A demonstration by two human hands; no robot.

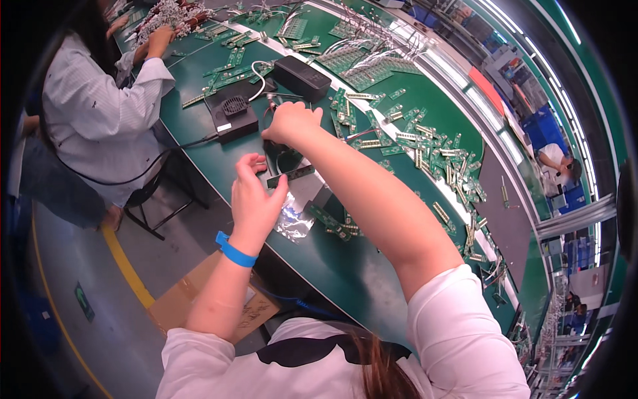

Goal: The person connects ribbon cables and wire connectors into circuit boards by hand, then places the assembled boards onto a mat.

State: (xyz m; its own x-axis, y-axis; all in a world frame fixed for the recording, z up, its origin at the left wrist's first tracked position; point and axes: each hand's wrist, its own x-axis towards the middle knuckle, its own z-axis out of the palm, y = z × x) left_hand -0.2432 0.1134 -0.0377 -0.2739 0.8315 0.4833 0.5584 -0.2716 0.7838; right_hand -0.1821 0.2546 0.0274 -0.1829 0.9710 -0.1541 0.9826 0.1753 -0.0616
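My left hand (pixel 251 203), with a blue wrist strap (pixel 235 250) below it, holds a narrow dark circuit board (pixel 292 177) at one end, near the thumb. Just beyond it, my right hand (pixel 293 125) is closed, its knuckles up; what it grips is mostly hidden under the fingers. Dark looped shapes lie below that hand, too unclear to name. Left of my right hand sits a black box with a round ribbed part on top (pixel 234 106). A crumpled clear plastic bag (pixel 293 223) lies on the green table near my left wrist.
A second black box (pixel 302 78) with a white cable stands beyond. Loose circuit boards (pixel 432 149) are scattered right of my forearm, with wired board panels (pixel 369 66) farther back. A co-worker (pixel 106 113) sits at left. A cardboard box (pixel 189 299) is below the table edge.
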